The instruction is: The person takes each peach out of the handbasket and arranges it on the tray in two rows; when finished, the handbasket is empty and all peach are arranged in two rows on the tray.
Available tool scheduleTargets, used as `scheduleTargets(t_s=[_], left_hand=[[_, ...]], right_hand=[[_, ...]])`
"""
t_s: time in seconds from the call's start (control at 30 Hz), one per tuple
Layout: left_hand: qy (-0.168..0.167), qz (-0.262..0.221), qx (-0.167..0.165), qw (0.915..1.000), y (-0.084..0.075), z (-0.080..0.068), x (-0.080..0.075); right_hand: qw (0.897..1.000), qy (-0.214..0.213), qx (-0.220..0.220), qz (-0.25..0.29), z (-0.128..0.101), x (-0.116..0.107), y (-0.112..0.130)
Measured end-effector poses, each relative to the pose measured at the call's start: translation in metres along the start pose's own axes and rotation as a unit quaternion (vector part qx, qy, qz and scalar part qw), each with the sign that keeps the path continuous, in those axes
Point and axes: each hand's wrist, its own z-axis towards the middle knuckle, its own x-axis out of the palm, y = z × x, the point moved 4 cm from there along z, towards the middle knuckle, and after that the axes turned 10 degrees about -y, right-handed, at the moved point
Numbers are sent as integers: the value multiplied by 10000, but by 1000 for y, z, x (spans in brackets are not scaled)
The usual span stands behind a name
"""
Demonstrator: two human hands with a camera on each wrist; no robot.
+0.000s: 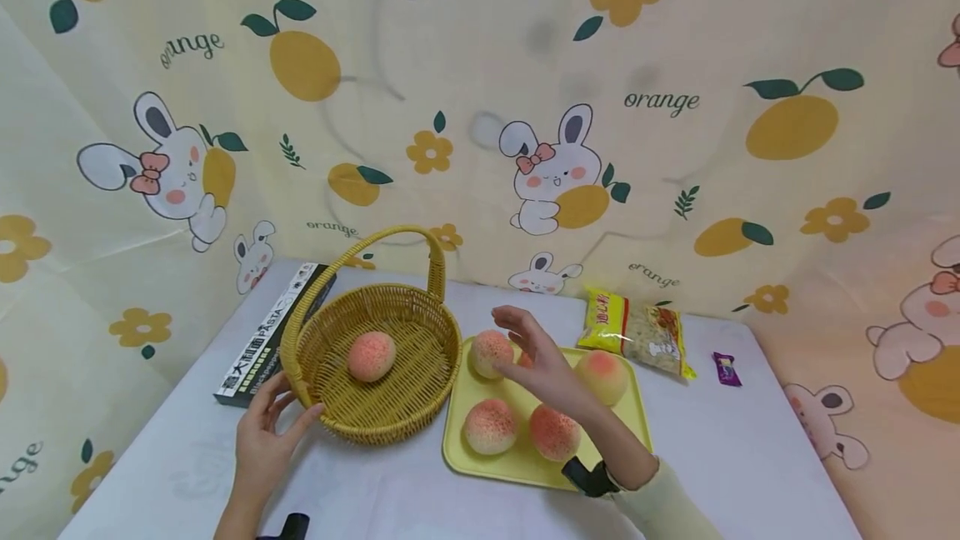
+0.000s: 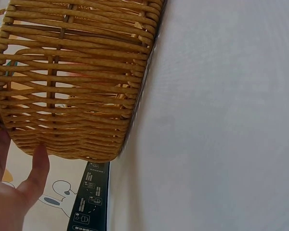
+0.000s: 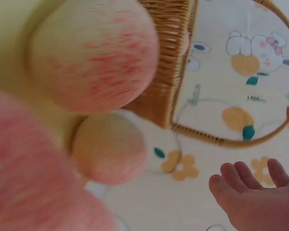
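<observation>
A woven basket (image 1: 420,332) with a tall arched handle holds one peach (image 1: 371,357). My left hand (image 1: 262,432) grips the basket's near left side where the handle joins the rim. In the left wrist view, the thumb (image 2: 37,168) lies against the wicker wall, with the other fingers partly hidden at the edge. Right of the basket lies a yellow tray (image 1: 517,473) bearing several peaches (image 1: 491,427). Above the tray my right hand (image 1: 542,369) is held with fingers extended and nothing in it, partly covering one peach. The right wrist view shows those fingers loosely spread, apart from the peaches (image 3: 94,55).
A dark pasta box (image 1: 262,348) lies left of the basket, partly behind it. Behind the tray is a yellow and clear food packet (image 1: 637,332). A small purple wrapped candy (image 1: 726,369) lies farther right. A printed cloth (image 1: 465,215) hangs behind the white table (image 1: 360,490).
</observation>
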Motion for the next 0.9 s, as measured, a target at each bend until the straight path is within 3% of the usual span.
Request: scheduleTargets(t_s=[0.6,0.9], left_hand=[[1,88,-35,10000,1,0,-1],[14,141,-81,9999,-1,-1,0]], right_hand=[[9911,1132,102,-696,78,65,17],[9812,1699,202,-894,100,92,18]])
